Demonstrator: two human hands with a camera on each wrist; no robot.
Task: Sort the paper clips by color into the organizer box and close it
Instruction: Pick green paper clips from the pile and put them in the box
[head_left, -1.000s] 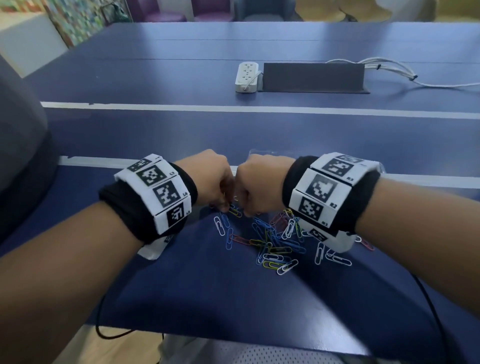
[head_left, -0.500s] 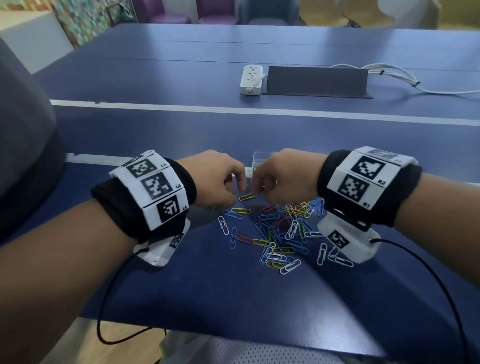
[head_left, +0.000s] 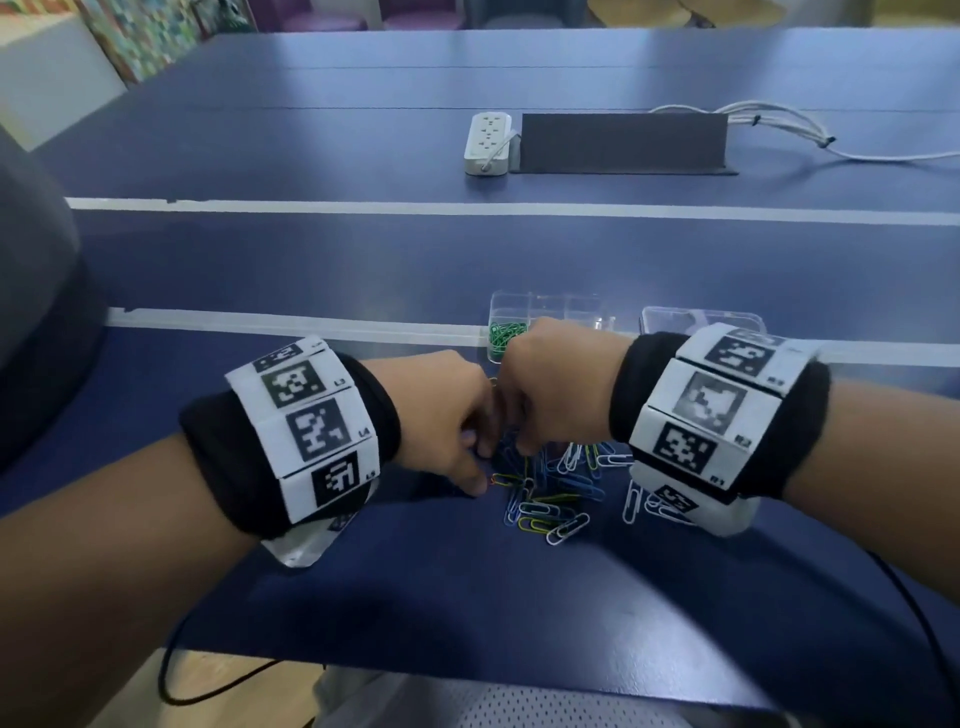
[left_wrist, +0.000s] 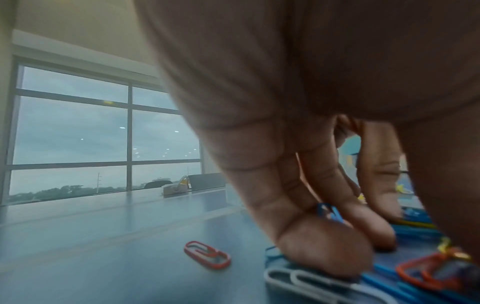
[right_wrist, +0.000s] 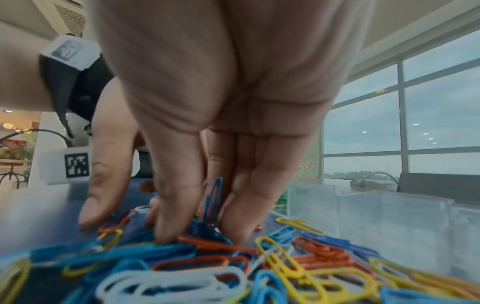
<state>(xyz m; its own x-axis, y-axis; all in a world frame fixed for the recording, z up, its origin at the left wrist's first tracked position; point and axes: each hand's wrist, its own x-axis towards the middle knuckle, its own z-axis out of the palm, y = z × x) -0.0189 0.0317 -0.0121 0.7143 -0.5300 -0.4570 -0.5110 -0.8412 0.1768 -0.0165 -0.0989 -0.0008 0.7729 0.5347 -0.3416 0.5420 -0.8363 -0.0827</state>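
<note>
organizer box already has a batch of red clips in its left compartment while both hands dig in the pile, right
Not quite: the clips in the organizer box left compartment are green clips, not red, as the head view shows. The rest holds: the left hand and right hand are both down in the mixed pile.

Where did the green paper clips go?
In the head view, the green paper clips sit in the left compartment of the clear organizer box, on the blue table just beyond the right hand.
</note>
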